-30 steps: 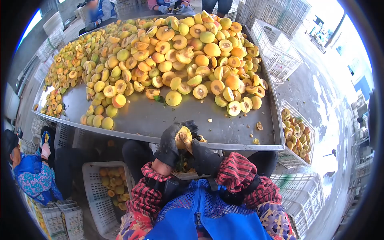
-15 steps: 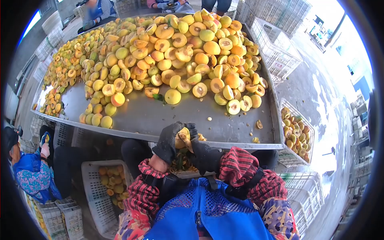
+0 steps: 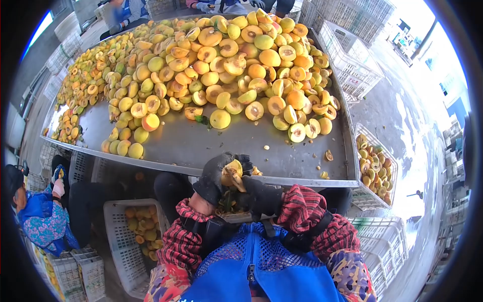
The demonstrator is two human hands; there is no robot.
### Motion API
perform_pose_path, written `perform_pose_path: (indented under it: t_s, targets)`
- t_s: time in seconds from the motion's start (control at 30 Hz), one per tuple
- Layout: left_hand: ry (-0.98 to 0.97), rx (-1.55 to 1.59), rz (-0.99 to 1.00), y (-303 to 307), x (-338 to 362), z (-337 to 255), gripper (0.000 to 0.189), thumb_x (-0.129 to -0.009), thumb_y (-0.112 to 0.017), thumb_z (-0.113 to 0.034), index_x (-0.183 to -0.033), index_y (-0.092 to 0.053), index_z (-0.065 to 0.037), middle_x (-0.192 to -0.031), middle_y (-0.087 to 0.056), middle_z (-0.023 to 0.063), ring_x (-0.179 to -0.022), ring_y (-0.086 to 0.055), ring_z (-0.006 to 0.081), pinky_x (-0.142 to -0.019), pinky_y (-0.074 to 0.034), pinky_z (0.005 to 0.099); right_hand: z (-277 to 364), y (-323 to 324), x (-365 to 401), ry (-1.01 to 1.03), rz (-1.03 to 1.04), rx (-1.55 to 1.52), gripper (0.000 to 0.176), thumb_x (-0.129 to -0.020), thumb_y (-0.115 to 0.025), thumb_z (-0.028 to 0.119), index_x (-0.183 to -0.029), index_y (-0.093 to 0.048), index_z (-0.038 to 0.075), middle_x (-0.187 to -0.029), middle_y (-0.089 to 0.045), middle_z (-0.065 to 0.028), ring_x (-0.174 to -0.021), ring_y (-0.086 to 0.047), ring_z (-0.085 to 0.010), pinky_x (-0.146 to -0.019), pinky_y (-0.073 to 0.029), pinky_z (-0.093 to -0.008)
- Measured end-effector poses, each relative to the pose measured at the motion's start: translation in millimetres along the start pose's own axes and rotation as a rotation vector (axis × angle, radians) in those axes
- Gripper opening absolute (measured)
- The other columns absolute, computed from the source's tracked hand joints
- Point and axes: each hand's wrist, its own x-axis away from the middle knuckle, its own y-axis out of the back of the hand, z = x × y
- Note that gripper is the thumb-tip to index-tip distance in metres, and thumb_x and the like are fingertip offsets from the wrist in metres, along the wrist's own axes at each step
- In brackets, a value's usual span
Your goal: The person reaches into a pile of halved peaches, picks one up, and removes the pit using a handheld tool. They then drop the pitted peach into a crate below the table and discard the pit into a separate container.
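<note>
The left hand (image 3: 211, 177) curls around a yellow fruit piece (image 3: 232, 173), gripping it. The right hand (image 3: 262, 196) is just beside it; its grip I cannot tell.

Daylight (image 3: 455, 58) floods a concrete floor (image 3: 402, 146) beside a metal table (image 3: 186, 143), as plastic crates (image 3: 352, 22) stand stacked beyond and a grey wall (image 3: 27, 75) lines the left

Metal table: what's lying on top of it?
A heap of yellow-orange fruit, many pieces halved, plus a green leaf and small scattered bits. The heap hides its lower layers and much of the table.
</note>
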Motion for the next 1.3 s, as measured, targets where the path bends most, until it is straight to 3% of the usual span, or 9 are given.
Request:
perform_pose_path:
  t_s: [0.13,0.2,0.37,0.6,0.8,0.9,0.97,1.1,1.3]
  targets:
    - [-0.032,-0.398,0.010,23.1,-19.0,19.7,0.017,-0.083,-0.058,-0.009,-0.097,-0.062,0.000,-0.090,-0.067,0.0083,-0.082,-0.063,0.0162,-0.074,-0.051,0.0298,-10.8,4.2,-7.1,0.031,0.034,0.217,0.029,-0.089,-0.050,0.015,-0.113,-0.042,0.002,-0.074,-0.053,-0.0107,-0.046,-0.056,-0.0195,-0.036,-0.046,-0.0297]
    - [0.174,0.048,-0.004,10.5,-10.9,5.9,0.017,-0.081,-0.059,-0.007,-0.097,-0.062,0.000,-0.089,-0.067,0.0084,-0.081,-0.063,0.0159,-0.073,-0.051,0.0295,-5.0,3.5,-0.6,0.017,0.019,0.102,0.028,-0.088,-0.051,0.016,-0.111,-0.043,0.001,-0.073,-0.053,-0.0101,-0.048,-0.057,-0.0193,-0.037,-0.047,-0.0298]
    - [-0.321,-0.906,0.049,64.2,-19.7,40.9,0.034,-0.092,-0.038,-0.012,-0.113,-0.054,0.009,-0.106,-0.062,0.0168,-0.092,-0.062,0.0232,-0.083,-0.052,0.0328,4.7,-0.6,8.4,-0.037,0.039,-0.228,0.030,-0.086,-0.055,0.019,-0.109,-0.045,0.003,-0.071,-0.053,-0.0083,-0.044,-0.053,-0.0168,-0.037,-0.044,-0.0272]
    - [0.244,0.198,0.088,8.1,-0.8,3.0,0.028,-0.092,-0.040,-0.012,-0.104,-0.056,0.008,-0.103,-0.062,0.0196,-0.096,-0.062,0.0257,-0.083,-0.051,0.0337,-11.7,4.9,-0.9,0.069,0.066,0.066,0.034,-0.086,-0.056,0.020,-0.110,-0.046,-0.002,-0.072,-0.056,-0.0090,-0.045,-0.056,-0.0167,-0.037,-0.046,-0.0287]
    - [0.038,-0.131,0.067,0.4,0.6,2.5,0.036,-0.091,-0.040,-0.020,-0.109,-0.055,0.008,-0.106,-0.062,0.0194,-0.093,-0.062,0.0249,-0.085,-0.051,0.0356,0.8,1.1,12.5,-0.005,0.057,-0.169,0.032,-0.086,-0.056,0.020,-0.109,-0.049,0.001,-0.069,-0.054,-0.0067,-0.041,-0.050,-0.0147,-0.037,-0.043,-0.0259]
    - [-0.311,-1.097,0.134,25.4,-3.9,13.8,0.034,-0.089,-0.044,-0.019,-0.109,-0.055,0.006,-0.101,-0.062,0.0168,-0.088,-0.062,0.0240,-0.083,-0.051,0.0347,-2.9,-5.7,12.6,0.035,0.072,-0.460,0.029,-0.086,-0.058,0.022,-0.106,-0.052,0.002,-0.068,-0.053,-0.0041,-0.042,-0.048,-0.0116,-0.039,-0.040,-0.0230]
    - [-0.319,-0.602,-0.093,15.2,-4.8,23.5,0.030,-0.086,-0.051,-0.025,-0.093,-0.061,0.003,-0.089,-0.064,0.0117,-0.080,-0.062,0.0209,-0.074,-0.051,0.0311,-16.4,-11.9,2.6,0.138,0.051,-0.518,0.026,-0.086,-0.059,0.023,-0.102,-0.054,0.003,-0.067,-0.053,-0.0019,-0.044,-0.047,-0.0088,-0.040,-0.038,-0.0214]
    - [-0.553,-0.271,-0.279,43.2,-23.1,74.8,0.038,-0.084,-0.049,-0.014,-0.118,-0.048,0.003,-0.109,-0.058,0.0163,-0.093,-0.060,0.0240,-0.084,-0.051,0.0362,-18.7,-20.2,-1.5,0.249,0.065,-0.704,0.020,-0.088,-0.058,0.021,-0.096,-0.056,0.003,-0.065,-0.051,0.0008,-0.047,-0.045,-0.0053,-0.042,-0.037,-0.0204]
    - [-0.248,0.469,-0.075,-23.5,-3.6,33.1,0.047,-0.083,-0.049,-0.011,-0.127,-0.042,0.003,-0.116,-0.055,0.0202,-0.101,-0.057,0.0285,-0.092,-0.047,0.0413,-27.6,-27.2,1.1,0.219,0.202,-1.012,0.019,-0.090,-0.056,0.020,-0.094,-0.054,0.002,-0.062,-0.050,0.0000,-0.045,-0.045,-0.0069,-0.040,-0.037,-0.0205]
